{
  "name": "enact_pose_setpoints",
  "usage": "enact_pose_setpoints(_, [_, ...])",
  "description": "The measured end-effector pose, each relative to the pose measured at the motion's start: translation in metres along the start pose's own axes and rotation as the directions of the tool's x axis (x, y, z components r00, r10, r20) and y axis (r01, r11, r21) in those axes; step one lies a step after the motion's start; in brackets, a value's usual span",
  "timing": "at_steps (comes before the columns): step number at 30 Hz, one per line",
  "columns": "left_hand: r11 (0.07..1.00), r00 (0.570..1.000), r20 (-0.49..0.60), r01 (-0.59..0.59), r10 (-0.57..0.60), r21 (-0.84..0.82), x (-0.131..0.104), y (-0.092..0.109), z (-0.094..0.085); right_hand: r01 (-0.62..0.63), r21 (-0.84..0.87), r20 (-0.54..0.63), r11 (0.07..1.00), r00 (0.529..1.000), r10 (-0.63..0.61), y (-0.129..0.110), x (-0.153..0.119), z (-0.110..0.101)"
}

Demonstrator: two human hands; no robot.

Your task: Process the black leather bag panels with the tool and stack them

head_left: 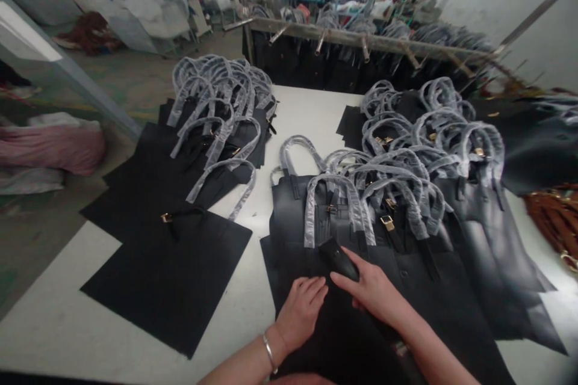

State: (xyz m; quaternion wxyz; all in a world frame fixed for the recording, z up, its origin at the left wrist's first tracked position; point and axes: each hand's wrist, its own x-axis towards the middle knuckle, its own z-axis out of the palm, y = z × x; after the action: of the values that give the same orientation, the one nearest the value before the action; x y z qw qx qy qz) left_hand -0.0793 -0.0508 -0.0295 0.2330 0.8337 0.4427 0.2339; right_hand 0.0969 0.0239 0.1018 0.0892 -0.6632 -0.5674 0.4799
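Note:
My right hand [372,289] is closed around a black hand-held piece [341,258] with a flat, wide end; I cannot make out its exact kind. That end lies over the black bag panel [329,337], just below a pair of plastic-wrapped handles [334,186]. On the same panel rests my left hand [302,307], its fingers lying close together on the surface, holding nothing visible. A silver bangle [270,352] circles the left wrist. Around the handles, several black bag pieces overlap, some with gold buckles [387,222].
To the left, a black bag panel [167,289] lies below a stack of wrapped handles [217,96]. A metal rack [374,39] with hanging black bags stands behind the white table [45,313]. Brown straps [555,222] lie at the right edge.

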Motion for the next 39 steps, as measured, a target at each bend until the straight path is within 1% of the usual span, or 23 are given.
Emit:
enact_pose_setpoints(2, [0.994, 0.988, -0.105, 0.112, -0.113, -0.014, 0.008, -0.007, -0.004, -0.012, 0.042, 0.075, 0.999, 0.997, 0.009, 0.001, -0.005, 0.004])
enact_pose_setpoints(4, [0.964, 0.942, -0.219, 0.265, -0.253, 0.026, 0.025, -0.017, -0.015, -0.043, 0.057, 0.093, 0.997, 0.995, 0.038, 0.003, -0.006, 0.009])
enact_pose_setpoints(5, [0.941, 0.917, -0.257, 0.332, -0.305, 0.065, 0.036, -0.023, -0.022, -0.061, 0.054, 0.09, 0.997, 0.994, 0.055, 0.005, -0.006, 0.011])
enact_pose_setpoints(6, [0.919, 0.903, -0.266, 0.377, -0.339, 0.111, 0.049, -0.029, -0.03, -0.074, 0.049, 0.088, 0.996, 0.994, 0.069, 0.005, -0.005, 0.014])
enact_pose_setpoints(7, [0.906, 0.903, -0.248, 0.395, -0.352, 0.154, 0.061, -0.034, -0.037, -0.081, 0.044, 0.09, 0.996, 0.993, 0.077, 0.006, -0.004, 0.016])
enact_pose_setpoints(9, [0.899, 0.919, -0.16, 0.388, -0.361, 0.201, 0.083, -0.042, -0.047, -0.087, 0.04, 0.101, 0.995, 0.991, 0.082, 0.007, -0.002, 0.021])
enact_pose_setpoints(11, [0.909, 0.921, -0.056, 0.39, -0.386, 0.148, 0.097, -0.048, -0.051, -0.095, 0.038, 0.108, 0.995, 0.99, 0.09, 0.008, -0.001, 0.024])
enact_pose_setpoints(13, [0.902, 0.903, 0.011, 0.429, -0.43, 0.043, 0.104, -0.051, -0.049, -0.104, 0.041, 0.101, 0.994, 0.99, 0.099, 0.008, -0.001, 0.025])
enact_pose_setpoints(15, [0.883, 0.885, 0.039, 0.466, -0.465, -0.047, 0.107, -0.054, -0.046, -0.11, 0.049, 0.092, 0.993, 0.99, 0.105, 0.009, -0.003, 0.025])
enact_pose_setpoints(17, [0.867, 0.873, 0.047, 0.488, -0.485, -0.101, 0.107, -0.057, -0.044, -0.111, 0.071, 0.096, 0.991, 0.99, 0.104, 0.008, -0.006, 0.023])
enact_pose_setpoints(20, [0.836, 0.858, 0.058, 0.51, -0.51, -0.202, 0.109, -0.063, -0.04, -0.11, 0.124, 0.138, 0.986, 0.986, 0.092, 0.006, -0.006, 0.02])
enact_pose_setpoints(23, [0.803, 0.854, 0.06, 0.509, -0.517, -0.31, 0.111, -0.069, -0.035, -0.096, 0.206, 0.175, 0.974, 0.983, 0.059, 0.001, 0.001, 0.017])
enact_pose_setpoints(24, [0.791, 0.853, 0.06, 0.505, -0.518, -0.344, 0.111, -0.071, -0.033, -0.088, 0.231, 0.164, 0.969, 0.985, 0.051, 0.0, 0.003, 0.016])
enact_pose_setpoints(27, [0.749, 0.847, 0.062, 0.498, -0.527, -0.436, 0.111, -0.073, -0.028, -0.088, 0.251, 0.068, 0.964, 0.995, 0.073, -0.004, 0.008, 0.013])
enact_pose_setpoints(28, [0.733, 0.844, 0.062, 0.497, -0.533, -0.464, 0.11, -0.073, -0.027, -0.094, 0.254, 0.064, 0.963, 0.995, 0.08, -0.004, 0.008, 0.012])
enact_pose_setpoints(29, [0.717, 0.84, 0.06, 0.495, -0.539, -0.491, 0.11, -0.072, -0.026, -0.101, 0.262, 0.089, 0.96, 0.993, 0.08, -0.004, 0.007, 0.012])
enact_pose_setpoints(31, [0.684, 0.833, 0.057, 0.489, -0.551, -0.541, 0.11, -0.07, -0.024, -0.114, 0.287, 0.179, 0.951, 0.982, 0.063, -0.005, 0.005, 0.012])
enact_pose_setpoints(32, [0.667, 0.83, 0.058, 0.485, -0.554, -0.565, 0.111, -0.069, -0.025, -0.116, 0.291, 0.201, 0.95, 0.978, 0.058, -0.005, 0.004, 0.012])
enact_pose_setpoints(33, [0.651, 0.829, 0.063, 0.481, -0.556, -0.587, 0.111, -0.069, -0.026, -0.116, 0.281, 0.183, 0.953, 0.981, 0.066, -0.006, 0.005, 0.013])
enact_pose_setpoints(36, [0.608, 0.831, 0.098, 0.475, -0.547, -0.637, 0.108, -0.072, -0.037, -0.118, 0.197, -0.003, 0.973, 0.993, 0.121, -0.011, 0.01, 0.011])
enact_pose_setpoints(37, [0.595, 0.833, 0.118, 0.477, -0.54, -0.647, 0.104, -0.074, -0.043, -0.119, 0.171, -0.035, 0.978, 0.991, 0.127, -0.013, 0.012, 0.009])
enact_pose_setpoints(38, [0.569, 0.832, 0.145, 0.482, -0.535, -0.666, 0.098, -0.077, -0.05, -0.118, 0.153, -0.037, 0.981, 0.991, 0.125, -0.015, 0.012, 0.008])
enact_pose_setpoints(39, [0.521, 0.824, 0.183, 0.493, -0.535, -0.697, 0.09, -0.079, -0.058, -0.115, 0.142, -0.015, 0.983, 0.993, 0.118, -0.016, 0.011, 0.007])
